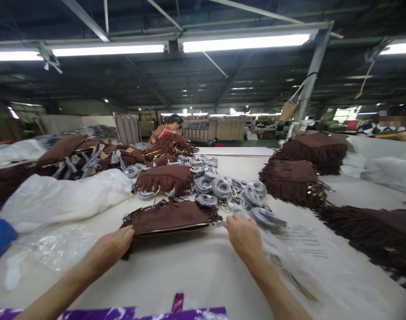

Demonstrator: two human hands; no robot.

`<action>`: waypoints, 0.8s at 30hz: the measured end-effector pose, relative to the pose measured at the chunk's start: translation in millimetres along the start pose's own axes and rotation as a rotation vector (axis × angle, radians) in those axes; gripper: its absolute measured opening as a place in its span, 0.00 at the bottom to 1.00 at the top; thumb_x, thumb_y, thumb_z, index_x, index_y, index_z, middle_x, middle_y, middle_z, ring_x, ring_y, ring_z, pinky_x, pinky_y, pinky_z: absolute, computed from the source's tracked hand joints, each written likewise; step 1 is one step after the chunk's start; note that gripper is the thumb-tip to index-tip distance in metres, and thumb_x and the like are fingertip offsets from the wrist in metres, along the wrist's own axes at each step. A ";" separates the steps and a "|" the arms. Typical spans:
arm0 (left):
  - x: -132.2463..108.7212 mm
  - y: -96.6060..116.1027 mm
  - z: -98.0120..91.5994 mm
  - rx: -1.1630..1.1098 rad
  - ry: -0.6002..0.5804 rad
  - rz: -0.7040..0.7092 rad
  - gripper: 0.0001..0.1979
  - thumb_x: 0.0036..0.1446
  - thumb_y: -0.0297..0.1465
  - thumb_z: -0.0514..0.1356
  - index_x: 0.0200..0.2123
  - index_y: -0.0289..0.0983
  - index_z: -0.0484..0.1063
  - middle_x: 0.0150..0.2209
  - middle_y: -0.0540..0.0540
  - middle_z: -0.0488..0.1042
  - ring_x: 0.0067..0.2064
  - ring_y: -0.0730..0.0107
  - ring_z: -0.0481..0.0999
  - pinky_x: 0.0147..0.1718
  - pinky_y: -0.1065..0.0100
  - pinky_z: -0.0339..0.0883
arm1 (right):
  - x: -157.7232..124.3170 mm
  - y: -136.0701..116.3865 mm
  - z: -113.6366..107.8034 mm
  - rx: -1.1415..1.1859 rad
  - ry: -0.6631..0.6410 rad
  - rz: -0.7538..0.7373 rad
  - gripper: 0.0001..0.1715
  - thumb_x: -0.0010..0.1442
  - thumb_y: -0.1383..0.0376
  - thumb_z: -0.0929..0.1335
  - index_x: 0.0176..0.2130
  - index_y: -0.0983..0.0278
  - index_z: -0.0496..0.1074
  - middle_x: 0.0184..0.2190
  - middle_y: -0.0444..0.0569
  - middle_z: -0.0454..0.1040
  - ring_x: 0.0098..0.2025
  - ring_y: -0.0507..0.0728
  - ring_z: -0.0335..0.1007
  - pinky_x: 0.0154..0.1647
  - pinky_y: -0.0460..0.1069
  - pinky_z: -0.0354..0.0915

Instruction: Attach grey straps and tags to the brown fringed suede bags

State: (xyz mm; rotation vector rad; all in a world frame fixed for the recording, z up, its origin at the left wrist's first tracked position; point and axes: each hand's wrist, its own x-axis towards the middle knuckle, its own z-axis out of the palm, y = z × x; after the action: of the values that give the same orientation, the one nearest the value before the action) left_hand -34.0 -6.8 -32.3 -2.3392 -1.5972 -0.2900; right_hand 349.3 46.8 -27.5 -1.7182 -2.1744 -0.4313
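A brown fringed bag lies before me, its gold zipper along the edge nearest me. My left hand is closed on the bag's left corner. At the other end of the zipper, my right hand pinches a small grey-wrapped tab; its exact kind is hard to make out. Just beyond my right hand are several coiled straps in grey wrapping, some with gold clasps. Another brown fringed bag rests behind the one I hold.
Stacked fringed bags stand at right, with more bags at back left. Clear plastic bags spread beside my right forearm; white wrapping lies at left. Purple material edges the table's front. A person is across the table.
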 end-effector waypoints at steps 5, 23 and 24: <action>-19.8 -17.8 1.3 -0.032 -0.051 0.010 0.15 0.60 0.34 0.53 0.47 0.40 0.74 0.53 0.42 0.75 0.53 0.57 0.75 0.53 0.60 0.69 | 6.1 0.7 7.1 0.024 -0.046 -0.024 0.05 0.61 0.65 0.69 0.36 0.64 0.75 0.36 0.54 0.76 0.41 0.63 0.69 0.38 0.54 0.54; 43.1 27.0 -1.6 -0.094 -0.095 -0.344 0.12 0.65 0.29 0.43 0.33 0.40 0.62 0.30 0.46 0.77 0.35 0.63 0.77 0.32 0.68 0.61 | -19.5 -51.6 2.4 0.280 -0.133 -0.313 0.09 0.63 0.72 0.64 0.35 0.61 0.73 0.35 0.45 0.75 0.39 0.55 0.70 0.36 0.46 0.56; 41.3 29.7 -0.7 -0.101 -0.084 -0.359 0.12 0.65 0.29 0.43 0.33 0.40 0.62 0.31 0.45 0.76 0.34 0.63 0.77 0.33 0.68 0.61 | -20.8 -54.0 2.0 0.291 -0.173 -0.338 0.09 0.63 0.72 0.65 0.35 0.62 0.73 0.35 0.46 0.76 0.39 0.55 0.71 0.35 0.46 0.56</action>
State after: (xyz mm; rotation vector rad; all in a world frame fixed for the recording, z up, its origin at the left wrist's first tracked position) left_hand 8.7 18.9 -21.9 -2.1475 -2.0890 -0.3592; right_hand 301.0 17.5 -40.0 -1.2796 -2.5153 -0.0382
